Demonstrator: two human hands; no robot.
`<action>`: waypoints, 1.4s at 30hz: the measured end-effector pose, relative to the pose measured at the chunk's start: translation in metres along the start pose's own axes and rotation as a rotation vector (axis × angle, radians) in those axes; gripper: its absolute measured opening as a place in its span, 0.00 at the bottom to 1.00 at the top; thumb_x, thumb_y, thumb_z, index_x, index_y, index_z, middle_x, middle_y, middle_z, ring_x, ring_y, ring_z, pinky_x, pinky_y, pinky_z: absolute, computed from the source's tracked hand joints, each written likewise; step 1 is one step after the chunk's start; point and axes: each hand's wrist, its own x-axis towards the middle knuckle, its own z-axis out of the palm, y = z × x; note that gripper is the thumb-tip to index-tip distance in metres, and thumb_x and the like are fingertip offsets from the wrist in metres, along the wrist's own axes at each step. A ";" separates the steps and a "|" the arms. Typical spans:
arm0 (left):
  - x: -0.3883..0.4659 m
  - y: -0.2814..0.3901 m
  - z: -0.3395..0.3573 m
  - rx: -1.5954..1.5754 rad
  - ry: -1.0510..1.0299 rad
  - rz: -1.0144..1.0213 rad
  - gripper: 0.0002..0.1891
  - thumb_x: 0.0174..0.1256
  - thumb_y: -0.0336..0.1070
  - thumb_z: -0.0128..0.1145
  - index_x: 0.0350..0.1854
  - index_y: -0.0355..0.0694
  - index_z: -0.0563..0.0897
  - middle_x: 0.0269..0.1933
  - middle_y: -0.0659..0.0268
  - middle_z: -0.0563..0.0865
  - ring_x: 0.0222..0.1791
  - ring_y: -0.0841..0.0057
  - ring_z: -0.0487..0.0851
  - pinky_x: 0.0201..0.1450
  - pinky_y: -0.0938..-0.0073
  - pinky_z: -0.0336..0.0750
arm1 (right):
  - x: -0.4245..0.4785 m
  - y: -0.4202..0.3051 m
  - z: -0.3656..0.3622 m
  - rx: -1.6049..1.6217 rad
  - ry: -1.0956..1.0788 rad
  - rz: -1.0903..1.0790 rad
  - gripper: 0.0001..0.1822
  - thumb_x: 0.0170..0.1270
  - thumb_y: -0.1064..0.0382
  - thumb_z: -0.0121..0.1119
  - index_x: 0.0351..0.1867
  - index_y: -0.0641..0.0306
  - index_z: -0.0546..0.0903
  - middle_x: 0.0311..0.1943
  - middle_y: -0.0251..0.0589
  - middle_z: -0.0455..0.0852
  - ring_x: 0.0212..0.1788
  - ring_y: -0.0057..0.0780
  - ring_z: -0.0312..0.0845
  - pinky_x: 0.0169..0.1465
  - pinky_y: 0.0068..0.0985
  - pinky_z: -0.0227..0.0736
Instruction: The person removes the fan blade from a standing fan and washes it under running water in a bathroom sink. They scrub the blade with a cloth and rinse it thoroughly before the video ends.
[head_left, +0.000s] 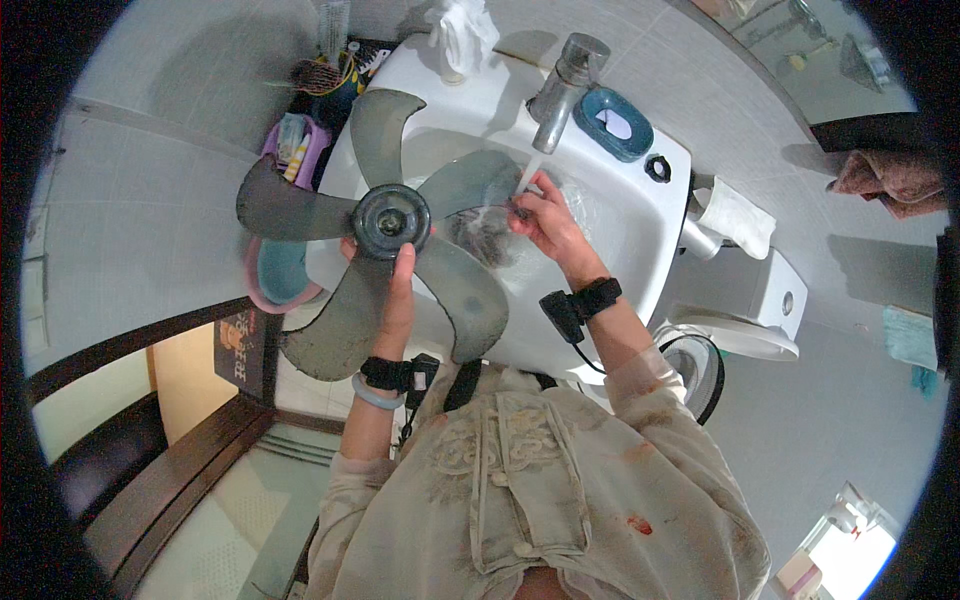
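My left hand holds a translucent grey fan impeller by its round hub, with the thumb on the hub's near edge. Dark grime lines the rims of its several curved blades. At the tip of the blade nearest the faucet, my right hand has its fingers curled around the edge. Water runs from the metal faucet onto that blade tip and my right fingers. Below lies the white washbasin; a dark patch shows inside it, too blurred to identify.
On the basin's rim sit a blue soap dish, a small black ring and a white-wrapped item. A purple basket and a pink-rimmed basin stand left. To the right are a toilet and a round fan grille.
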 end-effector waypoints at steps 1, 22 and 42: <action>0.000 -0.003 -0.001 0.022 -0.006 0.020 0.27 0.62 0.26 0.48 0.62 0.49 0.54 0.54 0.58 0.75 0.46 0.65 0.81 0.54 0.64 0.74 | 0.001 0.002 -0.002 0.004 -0.001 -0.013 0.24 0.53 0.82 0.41 0.52 0.61 0.65 0.34 0.44 0.74 0.26 0.30 0.75 0.27 0.22 0.75; -0.005 0.012 0.016 -0.267 0.184 -0.105 0.32 0.59 0.26 0.51 0.63 0.54 0.52 0.57 0.57 0.70 0.52 0.61 0.77 0.56 0.58 0.74 | -0.012 -0.006 0.005 0.244 -0.001 -0.001 0.24 0.53 0.83 0.39 0.55 0.69 0.64 0.41 0.56 0.78 0.27 0.35 0.79 0.30 0.25 0.79; -0.007 -0.002 0.014 -0.252 0.109 -0.104 0.30 0.61 0.26 0.49 0.62 0.56 0.52 0.57 0.57 0.70 0.52 0.62 0.77 0.55 0.59 0.75 | -0.011 0.007 -0.014 -0.044 0.004 0.013 0.07 0.65 0.71 0.49 0.43 0.63 0.69 0.22 0.38 0.78 0.20 0.26 0.76 0.19 0.19 0.68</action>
